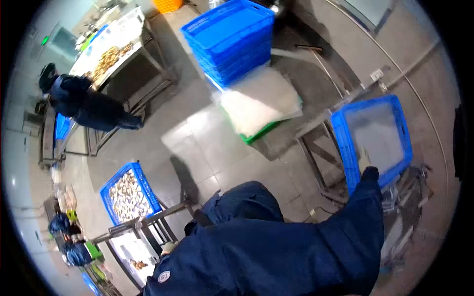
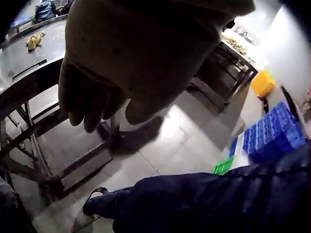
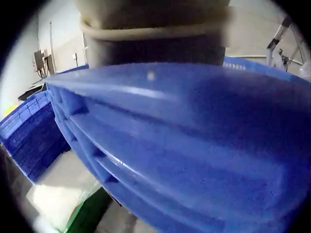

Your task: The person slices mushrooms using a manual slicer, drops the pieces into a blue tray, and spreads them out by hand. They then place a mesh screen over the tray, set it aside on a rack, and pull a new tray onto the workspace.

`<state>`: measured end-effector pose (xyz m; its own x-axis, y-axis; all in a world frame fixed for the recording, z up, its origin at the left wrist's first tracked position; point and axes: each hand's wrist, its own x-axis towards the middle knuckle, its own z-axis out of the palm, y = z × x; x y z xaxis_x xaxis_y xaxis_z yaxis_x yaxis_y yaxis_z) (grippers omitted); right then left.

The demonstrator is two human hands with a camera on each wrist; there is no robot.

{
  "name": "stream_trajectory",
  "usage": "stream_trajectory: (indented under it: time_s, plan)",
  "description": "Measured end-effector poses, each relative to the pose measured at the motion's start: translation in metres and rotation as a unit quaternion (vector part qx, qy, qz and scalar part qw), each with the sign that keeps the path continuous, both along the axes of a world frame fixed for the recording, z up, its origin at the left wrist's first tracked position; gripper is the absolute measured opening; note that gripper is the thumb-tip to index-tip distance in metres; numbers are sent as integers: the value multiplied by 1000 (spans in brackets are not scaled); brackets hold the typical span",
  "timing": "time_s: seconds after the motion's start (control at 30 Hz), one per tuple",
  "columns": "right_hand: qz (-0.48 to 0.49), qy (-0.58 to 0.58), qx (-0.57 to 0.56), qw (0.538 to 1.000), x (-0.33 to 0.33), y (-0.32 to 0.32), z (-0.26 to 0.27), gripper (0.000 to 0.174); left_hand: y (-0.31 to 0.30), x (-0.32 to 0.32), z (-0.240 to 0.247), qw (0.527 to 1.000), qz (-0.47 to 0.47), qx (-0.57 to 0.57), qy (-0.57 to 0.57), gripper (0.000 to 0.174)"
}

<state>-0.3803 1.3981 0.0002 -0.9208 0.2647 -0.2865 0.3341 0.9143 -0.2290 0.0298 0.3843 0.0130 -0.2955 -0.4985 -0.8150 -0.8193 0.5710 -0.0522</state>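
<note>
My gloved left hand (image 2: 138,56) hangs beside a dark metal table frame (image 2: 29,102), its fingers loosely lowered and holding nothing in the left wrist view. In the head view only a bit of this glove shows past the sleeve. On the right, my gloved right hand (image 1: 364,160) reaches over the near side of a blue plastic crate (image 1: 349,155). The crate has a whitish, cloudy-looking inside and stands on a metal frame. Close up in the right wrist view, the crate's wall (image 3: 194,131) hides the fingers, so I cannot tell whether they grip anything.
A blue crate of small shellfish-like pieces (image 1: 129,196) is at left. Stacked blue crates (image 1: 229,49) stand ahead, near a pale sheet-covered stack (image 1: 261,101) on a green base. Another person (image 1: 89,101) works at a far table. A squeegee-like pole (image 1: 328,74) leans rightward.
</note>
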Motion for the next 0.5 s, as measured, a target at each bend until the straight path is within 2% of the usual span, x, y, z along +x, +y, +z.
stream_trajectory:
  time_s: [0.03,0.1,0.13,0.23,0.27,0.33,0.37,0.4,0.43,0.5]
  plan:
    - [-11,-69,5,998,-7,-10,18,70,11,1,1,1000,0,2,-3,55]
    - [-25,-111,13,993,-13,-30,42,70,24,-11,10,1000,-13,23,-1,60]
    - [-10,-101,4,995,-14,-27,39,68,25,-10,-6,999,-25,16,-13,56]
    - [52,-129,36,990,-21,-23,37,70,53,-26,0,995,80,38,36,52]
    - [63,-133,37,988,-21,-22,31,72,83,-59,56,990,109,42,76,49]
    - [79,-147,42,985,-28,-15,27,76,105,-89,97,992,92,28,81,48]
    - [100,-160,40,981,-32,-15,29,77,110,-90,103,993,81,21,81,48]
    - [120,-175,37,977,-33,-11,33,79,96,-78,83,995,47,24,89,48]
    - [137,-192,35,971,-31,-8,36,80,121,-104,123,993,104,12,62,47]
    - [211,-125,148,958,-41,-16,26,88,101,-88,95,994,77,36,75,48]
